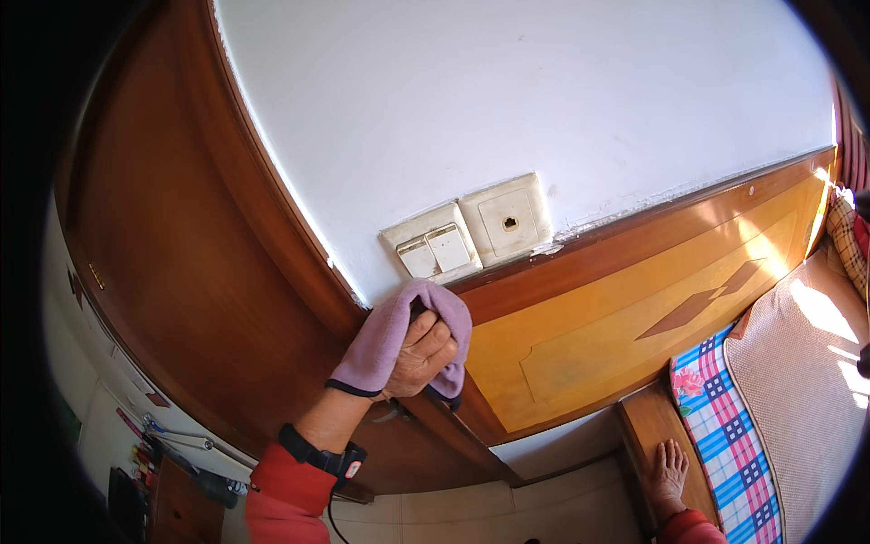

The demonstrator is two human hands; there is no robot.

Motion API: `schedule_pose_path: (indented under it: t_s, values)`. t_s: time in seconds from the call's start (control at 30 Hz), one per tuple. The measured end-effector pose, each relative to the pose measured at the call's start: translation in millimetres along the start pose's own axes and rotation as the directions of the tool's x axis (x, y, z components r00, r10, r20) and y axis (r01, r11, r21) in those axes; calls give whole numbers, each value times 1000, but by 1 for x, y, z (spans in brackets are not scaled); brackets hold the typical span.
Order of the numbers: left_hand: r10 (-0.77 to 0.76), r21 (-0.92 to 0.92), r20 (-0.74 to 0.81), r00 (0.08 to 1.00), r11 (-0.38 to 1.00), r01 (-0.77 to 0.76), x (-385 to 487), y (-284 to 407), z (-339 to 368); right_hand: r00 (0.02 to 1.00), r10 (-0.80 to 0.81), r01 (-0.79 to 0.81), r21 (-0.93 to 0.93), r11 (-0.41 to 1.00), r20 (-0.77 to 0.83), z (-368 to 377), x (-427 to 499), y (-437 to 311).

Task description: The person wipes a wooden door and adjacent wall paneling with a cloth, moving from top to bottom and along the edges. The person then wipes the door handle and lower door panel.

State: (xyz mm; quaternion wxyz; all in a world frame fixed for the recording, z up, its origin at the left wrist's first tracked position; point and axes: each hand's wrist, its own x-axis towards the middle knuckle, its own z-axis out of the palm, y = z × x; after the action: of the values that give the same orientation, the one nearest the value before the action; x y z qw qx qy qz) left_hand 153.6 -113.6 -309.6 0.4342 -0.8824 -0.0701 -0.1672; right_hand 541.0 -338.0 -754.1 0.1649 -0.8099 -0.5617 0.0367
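Observation:
My left hand (pixel 416 357) is closed around a folded lilac cloth (pixel 380 333) with a dark edge. The cloth is bunched over the hand just below a white double light switch (pixel 435 251), at the corner between the brown door frame and the wood wall panel. Whether it touches the switch plate cannot be told. Beside the switch is a yellowed wall plate (pixel 506 217) with a small socket; both plates bear dirt marks. Down at the lower right, my right hand (pixel 666 472) lies on the wooden edge of a bed (pixel 642 421) with its fingers extended, holding nothing.
A brown wooden door (pixel 197 245) fills the left side. Inlaid wood panelling (pixel 584 340) runs along the wall to the right. A plaid cloth (pixel 731 421) and a woven mat (pixel 802 360) cover the bed. Tiled floor (pixel 442 510) shows below, and a door handle (pixel 387 413) lies behind my left wrist.

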Motion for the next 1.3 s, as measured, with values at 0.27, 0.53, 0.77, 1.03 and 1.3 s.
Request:
schedule_pose_path:
  t_s: [0.27,0.53,0.77,1.03,1.3]
  values:
    - [-23,-59,70,997,998,27,3,-1,-10,1000,10,-10,14,1000,22,1,2,-2]
    - [-63,33,-11,998,997,63,-23,1,17,997,-53,55,32,998,-59,-11,-1,-3]
    - [19,-354,264,964,932,79,12,38,56,996,-72,72,-4,997,-56,-13,0,-5]
    - [-89,-735,627,774,263,625,94,102,96,999,-6,5,40,999,32,-23,1,-9]
    - [-99,-739,669,737,13,673,133,158,131,997,21,-22,17,1000,80,-18,3,-7]
